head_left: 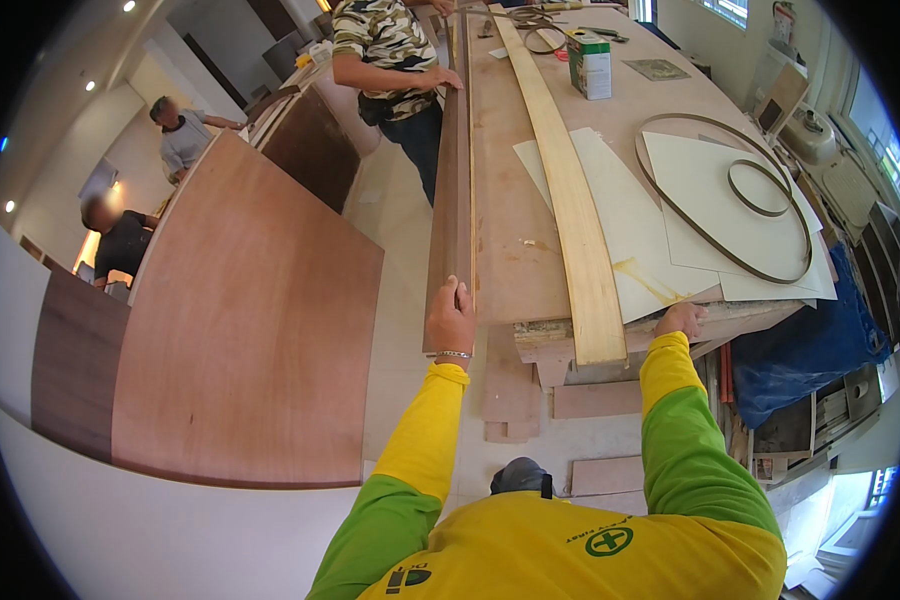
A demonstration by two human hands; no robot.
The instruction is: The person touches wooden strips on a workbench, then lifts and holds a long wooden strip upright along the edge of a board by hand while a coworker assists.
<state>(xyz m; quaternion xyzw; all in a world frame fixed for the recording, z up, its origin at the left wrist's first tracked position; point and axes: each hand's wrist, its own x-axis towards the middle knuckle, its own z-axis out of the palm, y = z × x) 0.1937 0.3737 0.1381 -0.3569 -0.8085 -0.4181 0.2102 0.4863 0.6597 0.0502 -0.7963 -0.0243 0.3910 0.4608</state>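
Note:
My left hand is closed round the near part of a long dark brown board, which lies along the left edge of the worktable. My right hand rests at the table's near right edge, below white sheets; its fingers are bent over the edge, and whether they hold anything is hidden. Between my hands a long pale wood strip runs lengthwise on the table, its near end sticking out past the edge. At the far end, a co-worker in a camouflage shirt has a hand on the same brown board.
White sheets and a coil of dark edging lie at the table's right, with a green-and-white can farther back. A large reddish panel stands left; two people are behind it. A blue tarp sits right. Boards lie on the floor.

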